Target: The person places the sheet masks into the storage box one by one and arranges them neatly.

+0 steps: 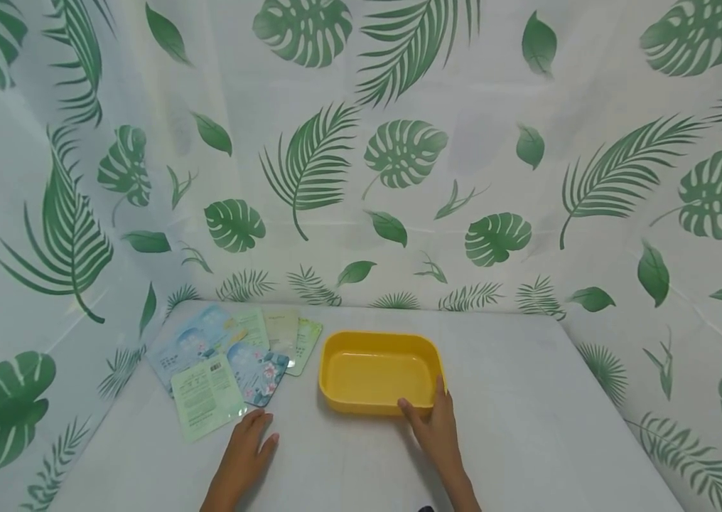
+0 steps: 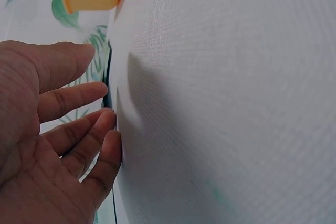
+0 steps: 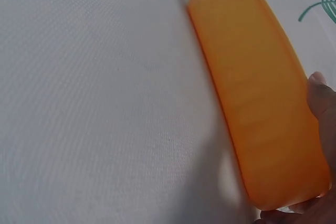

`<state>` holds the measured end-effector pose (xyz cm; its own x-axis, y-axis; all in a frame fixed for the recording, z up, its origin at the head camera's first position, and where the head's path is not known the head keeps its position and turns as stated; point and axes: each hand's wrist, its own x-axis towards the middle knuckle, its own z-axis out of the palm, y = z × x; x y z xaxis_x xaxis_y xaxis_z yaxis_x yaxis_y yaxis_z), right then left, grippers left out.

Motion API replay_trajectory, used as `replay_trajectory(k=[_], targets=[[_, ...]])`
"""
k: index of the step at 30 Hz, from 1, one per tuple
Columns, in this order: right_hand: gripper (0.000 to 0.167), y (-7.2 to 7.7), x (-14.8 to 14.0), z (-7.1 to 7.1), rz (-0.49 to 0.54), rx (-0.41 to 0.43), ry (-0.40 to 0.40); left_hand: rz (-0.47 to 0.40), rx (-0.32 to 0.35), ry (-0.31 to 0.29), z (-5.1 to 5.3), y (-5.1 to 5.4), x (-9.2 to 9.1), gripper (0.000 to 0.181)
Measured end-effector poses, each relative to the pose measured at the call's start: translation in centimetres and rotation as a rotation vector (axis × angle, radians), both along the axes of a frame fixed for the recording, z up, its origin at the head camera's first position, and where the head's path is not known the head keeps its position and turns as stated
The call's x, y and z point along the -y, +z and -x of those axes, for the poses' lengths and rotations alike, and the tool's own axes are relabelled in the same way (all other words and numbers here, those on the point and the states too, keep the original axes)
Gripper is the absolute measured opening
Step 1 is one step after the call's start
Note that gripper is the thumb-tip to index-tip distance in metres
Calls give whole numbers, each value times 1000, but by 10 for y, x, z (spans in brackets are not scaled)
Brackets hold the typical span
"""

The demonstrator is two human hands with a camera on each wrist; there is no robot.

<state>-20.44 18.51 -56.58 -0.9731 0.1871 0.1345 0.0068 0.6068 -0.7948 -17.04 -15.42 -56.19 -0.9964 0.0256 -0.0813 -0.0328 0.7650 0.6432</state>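
A yellow rectangular plastic tray (image 1: 361,408) lies on the white-covered table, its inside bare. My right hand (image 1: 439,434) holds it by the near right corner, thumb at the front rim and fingers round the right side. In the right wrist view the tray's outer wall (image 3: 257,93) shows, with the thumb (image 3: 317,90) at its upper edge. My left hand (image 1: 244,451) is on the table left of the tray, fingers loosely bent and holding nothing. Just beyond its fingertips lie a pale green flat packet (image 1: 207,398) and a blue flowered packet (image 1: 259,373).
More flat packets, including a light blue packet (image 1: 175,348) and a beige packet (image 1: 282,331), overlap at the back left of the table (image 1: 514,427). Leaf-printed white cloth (image 1: 425,270) surrounds the back and both sides.
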Motion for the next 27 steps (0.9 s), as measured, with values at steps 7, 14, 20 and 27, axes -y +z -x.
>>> replay_trajectory(k=[7,14,20,27], targets=[[100,-4,2,2,17,-18,-11,-22,3,-7,-1,-1,2,43],[108,-5,0,5,51,-15,7,-36,26,4,0,3,4,42],[110,-3,-2,7,38,19,8,-66,-37,67,0,7,4,32],[109,-2,-3,7,31,28,7,-90,-37,336,7,7,17,21]])
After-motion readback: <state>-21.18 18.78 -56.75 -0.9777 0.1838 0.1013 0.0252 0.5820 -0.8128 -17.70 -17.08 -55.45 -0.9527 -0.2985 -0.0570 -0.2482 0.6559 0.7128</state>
